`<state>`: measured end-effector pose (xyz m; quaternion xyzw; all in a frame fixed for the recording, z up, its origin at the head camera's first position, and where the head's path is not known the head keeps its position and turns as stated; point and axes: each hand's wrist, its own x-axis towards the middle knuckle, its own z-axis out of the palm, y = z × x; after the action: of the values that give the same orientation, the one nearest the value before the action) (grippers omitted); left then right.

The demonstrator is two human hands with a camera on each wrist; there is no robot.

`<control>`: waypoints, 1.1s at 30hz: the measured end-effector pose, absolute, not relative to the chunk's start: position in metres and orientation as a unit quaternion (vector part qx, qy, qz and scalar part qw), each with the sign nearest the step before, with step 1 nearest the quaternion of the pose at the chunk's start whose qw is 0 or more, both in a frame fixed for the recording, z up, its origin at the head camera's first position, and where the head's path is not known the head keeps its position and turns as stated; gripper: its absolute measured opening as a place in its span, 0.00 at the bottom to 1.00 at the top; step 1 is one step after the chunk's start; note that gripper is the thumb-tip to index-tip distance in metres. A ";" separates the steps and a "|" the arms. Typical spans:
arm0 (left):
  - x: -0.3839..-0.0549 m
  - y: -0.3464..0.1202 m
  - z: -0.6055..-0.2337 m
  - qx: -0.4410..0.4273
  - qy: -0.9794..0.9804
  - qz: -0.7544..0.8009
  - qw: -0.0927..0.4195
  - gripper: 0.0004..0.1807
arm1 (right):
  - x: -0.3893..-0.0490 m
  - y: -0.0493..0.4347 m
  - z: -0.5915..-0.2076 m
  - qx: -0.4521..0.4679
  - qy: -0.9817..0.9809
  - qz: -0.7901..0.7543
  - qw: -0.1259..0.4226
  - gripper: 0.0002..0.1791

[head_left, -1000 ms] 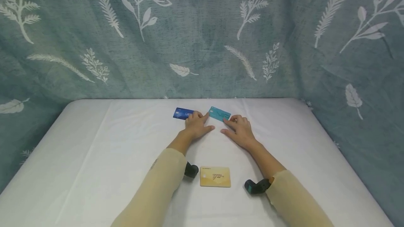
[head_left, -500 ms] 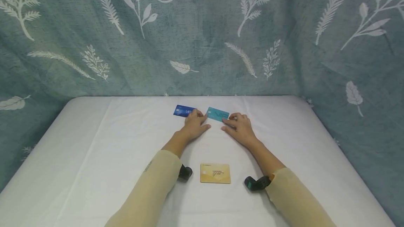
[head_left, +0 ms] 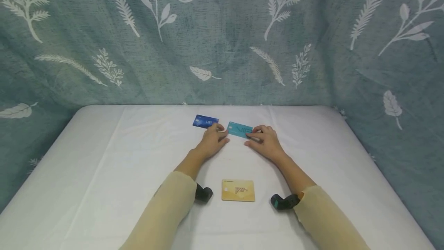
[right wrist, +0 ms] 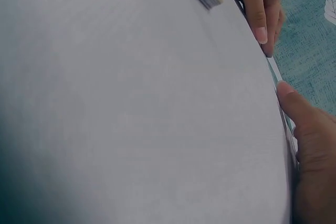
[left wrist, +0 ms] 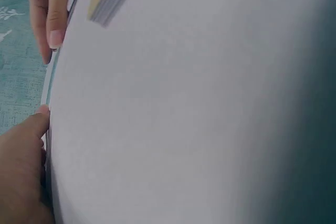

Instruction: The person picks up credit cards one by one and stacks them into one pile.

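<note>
A teal card (head_left: 239, 128) lettered VIP lies near the far side of the white table, slightly slanted. My left hand (head_left: 211, 142) has its fingertips at the teal card's left end, with the thumb held apart. At the opposite end, my right hand (head_left: 266, 142) touches the card with its index fingertip over the lower right corner. The right thumb stays off the card, on the near side. A dark blue VIP card (head_left: 205, 121) lies just left, its lower right corner hidden behind the left hand's fingers. Both wrist views catch the hands only at the edge.
A gold VIP card (head_left: 238, 190) lies closer to me, between the forearms; the left wrist view shows it topping a thick stack (left wrist: 107, 1). The white tabletop (head_left: 114, 188) ends at a teal leaf-patterned curtain (head_left: 222, 41). Wrist-worn black devices (head_left: 285, 202) sit near both sleeves.
The teal card has slid a little toward me and turned nearer to straight. My left hand has shifted slightly left and nearer, showing more of the blue card. The gold card stays put.
</note>
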<state>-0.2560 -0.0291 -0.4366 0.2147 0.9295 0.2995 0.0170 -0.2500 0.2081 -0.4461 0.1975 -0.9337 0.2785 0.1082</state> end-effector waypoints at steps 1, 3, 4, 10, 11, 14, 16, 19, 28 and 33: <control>-0.256 -0.029 -0.437 0.216 0.928 0.303 0.011 0.23 | -0.251 0.209 -0.446 0.189 -0.935 0.282 0.105 0.25; -0.256 -0.029 -0.438 0.216 0.927 0.308 0.001 0.23 | -0.254 0.209 -0.445 0.168 -0.938 0.286 0.097 0.29; -0.256 -0.029 -0.438 0.213 0.926 0.311 -0.003 0.23 | -0.256 0.209 -0.445 0.157 -0.940 0.288 0.093 0.31; -0.256 -0.028 -0.443 0.206 0.923 0.325 -0.016 0.21 | -0.256 0.209 -0.444 0.127 -0.950 0.274 0.076 0.37; -0.256 -0.028 -0.444 0.207 0.921 0.331 -0.017 0.21 | -0.255 0.209 -0.444 0.126 -0.952 0.268 0.076 0.37; -0.255 -0.027 -0.446 0.209 0.915 0.344 -0.018 0.21 | -0.253 0.209 -0.444 0.123 -0.956 0.254 0.080 0.36; -0.254 -0.027 -0.447 0.209 0.914 0.348 -0.019 0.21 | -0.251 0.209 -0.445 0.124 -0.957 0.248 0.084 0.35; -0.253 -0.027 -0.447 0.205 0.913 0.352 -0.024 0.20 | -0.251 0.208 -0.446 0.126 -0.958 0.241 0.086 0.35; -0.250 -0.032 -0.449 0.194 0.900 0.388 -0.035 0.17 | -0.248 0.205 -0.446 0.124 -0.952 0.267 0.085 0.33; -0.249 -0.032 -0.451 0.190 0.908 0.373 -0.032 0.21 | -0.243 0.206 -0.444 0.126 -0.951 0.270 0.087 0.32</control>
<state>-0.2493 -0.0325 -0.4507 0.1900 0.9076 0.3730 -0.0316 -0.2430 0.2057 -0.4443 0.1261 -0.9505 0.2704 0.0866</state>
